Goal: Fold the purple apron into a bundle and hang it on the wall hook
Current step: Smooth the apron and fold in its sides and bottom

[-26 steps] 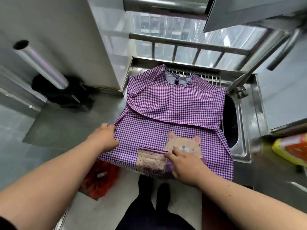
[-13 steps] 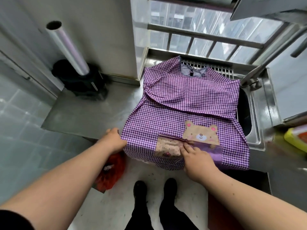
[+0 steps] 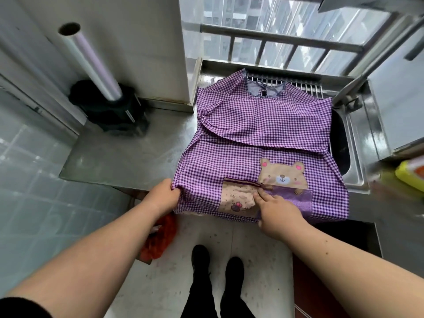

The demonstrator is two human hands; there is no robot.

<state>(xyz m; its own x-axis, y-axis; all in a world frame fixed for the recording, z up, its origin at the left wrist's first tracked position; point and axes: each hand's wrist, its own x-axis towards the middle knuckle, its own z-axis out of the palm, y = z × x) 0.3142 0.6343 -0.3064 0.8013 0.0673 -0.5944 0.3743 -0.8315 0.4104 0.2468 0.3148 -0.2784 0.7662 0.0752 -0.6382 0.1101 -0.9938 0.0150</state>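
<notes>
Both hands [image 3: 164,196] [image 3: 278,213] at purple apron's [image 3: 263,134] near edge.

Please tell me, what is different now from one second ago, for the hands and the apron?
Little changed. The left hand slid slightly toward the near left corner of the purple apron and now pinches it. The right hand stays on the pocket, fingers pressing. The apron lies spread, unfolded, on the steel counter.

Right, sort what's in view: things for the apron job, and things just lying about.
For the job:
apron, spread on the counter
left hand, gripping its near left corner
right hand, fingers on its pocket

Lying about:
film roll
red bag
yellow packet
sink
</notes>
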